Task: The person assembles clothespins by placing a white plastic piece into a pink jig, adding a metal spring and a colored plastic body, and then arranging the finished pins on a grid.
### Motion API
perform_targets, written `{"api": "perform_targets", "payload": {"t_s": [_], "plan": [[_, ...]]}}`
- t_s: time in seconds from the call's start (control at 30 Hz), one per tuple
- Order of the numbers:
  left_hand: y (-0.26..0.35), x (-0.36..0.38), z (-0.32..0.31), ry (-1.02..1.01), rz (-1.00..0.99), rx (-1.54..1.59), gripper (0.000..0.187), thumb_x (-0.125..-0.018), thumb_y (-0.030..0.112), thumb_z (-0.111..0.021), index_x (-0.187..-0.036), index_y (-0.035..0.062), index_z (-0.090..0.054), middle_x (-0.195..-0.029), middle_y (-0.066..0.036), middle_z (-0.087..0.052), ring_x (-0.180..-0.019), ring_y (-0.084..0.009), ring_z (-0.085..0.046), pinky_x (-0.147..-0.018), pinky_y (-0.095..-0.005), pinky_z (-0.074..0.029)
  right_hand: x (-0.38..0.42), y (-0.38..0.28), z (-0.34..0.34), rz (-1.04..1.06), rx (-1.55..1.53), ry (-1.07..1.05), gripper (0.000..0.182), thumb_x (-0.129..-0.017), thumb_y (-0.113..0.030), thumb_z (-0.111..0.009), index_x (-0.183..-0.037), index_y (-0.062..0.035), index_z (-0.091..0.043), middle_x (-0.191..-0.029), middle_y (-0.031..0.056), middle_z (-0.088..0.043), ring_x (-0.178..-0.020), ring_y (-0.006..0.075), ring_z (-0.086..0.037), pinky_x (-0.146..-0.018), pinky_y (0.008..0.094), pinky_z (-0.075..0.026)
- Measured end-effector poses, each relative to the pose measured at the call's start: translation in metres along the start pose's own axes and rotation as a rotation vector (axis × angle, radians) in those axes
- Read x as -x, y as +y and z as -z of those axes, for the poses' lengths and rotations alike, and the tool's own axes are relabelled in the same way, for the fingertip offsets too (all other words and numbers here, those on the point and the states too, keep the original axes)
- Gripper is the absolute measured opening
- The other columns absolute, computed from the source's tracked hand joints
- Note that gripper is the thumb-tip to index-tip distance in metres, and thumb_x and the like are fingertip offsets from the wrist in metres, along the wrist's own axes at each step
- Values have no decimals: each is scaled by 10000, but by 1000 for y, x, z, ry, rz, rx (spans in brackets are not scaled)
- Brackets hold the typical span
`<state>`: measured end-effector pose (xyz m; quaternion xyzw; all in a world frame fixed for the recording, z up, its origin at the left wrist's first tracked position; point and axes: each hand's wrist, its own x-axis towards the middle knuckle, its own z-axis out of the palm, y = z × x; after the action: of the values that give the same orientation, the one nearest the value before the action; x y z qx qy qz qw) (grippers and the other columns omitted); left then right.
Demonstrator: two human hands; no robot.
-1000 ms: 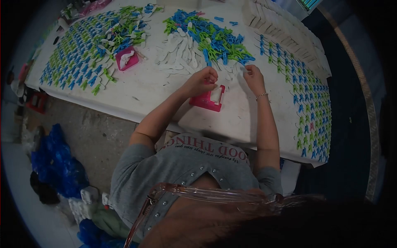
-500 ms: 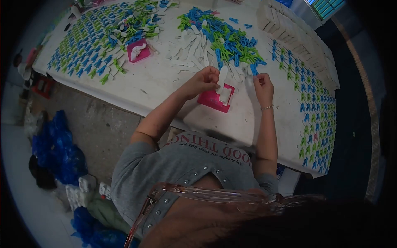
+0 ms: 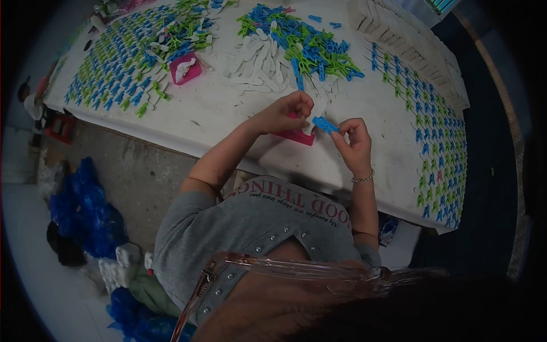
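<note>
My right hand [image 3: 355, 144] pinches a blue clothespin [image 3: 326, 125] between thumb and fingers, close above the table. Just to its left, my left hand [image 3: 285, 112] is closed, its fingertips curled over a white, round-ended flat strip [image 3: 320, 104] that sticks out past them toward the clothespin. Under the left hand lies a pink tray [image 3: 296, 137], partly covered by the fingers. Beyond both hands spreads a pile of blue and green clothespins [image 3: 313, 48], with loose white strips [image 3: 256, 65] heaped along its left side.
Rows of blue and green clothespins [image 3: 439, 137] line the table's right side; more rows [image 3: 114, 68] cover the left. A second pink tray [image 3: 186, 68] holds something white. Stacked white bundles [image 3: 399, 48] stand at the back right. Blue plastic bags [image 3: 88, 205] lie on the floor.
My right hand has drawn a blue clothespin from the pile's edge toward me and left, up beside the left hand. The left hand has stayed nearly in place over the pink tray.
</note>
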<state>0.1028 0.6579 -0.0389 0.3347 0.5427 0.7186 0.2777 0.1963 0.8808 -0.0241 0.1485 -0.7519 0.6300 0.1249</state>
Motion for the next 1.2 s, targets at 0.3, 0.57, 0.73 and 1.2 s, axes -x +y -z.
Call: {"api": "perform_targets", "payload": {"t_s": [0.3,0.57,0.73,1.2], "plan": [[-4,-3,0,20,13,-54,334,-784,-58,-615,-1050,94,-483,-934,32,-520,-870,-44,-519,-771,-206,-436,-4,-4,4,-360,-320,-42,153,-888,-44,-604,-1022,-21,-532,-884,35,-586,-770,93,-547,-717,249,-463],[-25,-20,28,174,-99,-384,473,-735,-9,-660,-1172,80,-501,-1025,-36,-561,-938,-155,-520,-793,-301,-442,7,61,54,-333,-402,359,84,-900,-72,-611,-944,-2,-603,-870,59,-633,-718,113,-589,-647,251,-493],[-47,-6,90,508,-236,-1017,405,-721,69,-702,-1102,65,-564,-1052,-104,-585,-939,-271,-543,-795,-375,-452,3,117,143,-350,419,916,69,-875,-84,-636,-892,-18,-628,-884,76,-623,-706,152,-604,-637,302,-504],[-51,-1,93,559,-221,-1301,254,-702,132,-758,-893,56,-610,-964,-137,-578,-878,-332,-554,-732,-407,-452,-36,153,225,-514,976,1039,92,-879,-134,-621,-912,-49,-635,-960,127,-598,-781,280,-620,-712,394,-533]]}}
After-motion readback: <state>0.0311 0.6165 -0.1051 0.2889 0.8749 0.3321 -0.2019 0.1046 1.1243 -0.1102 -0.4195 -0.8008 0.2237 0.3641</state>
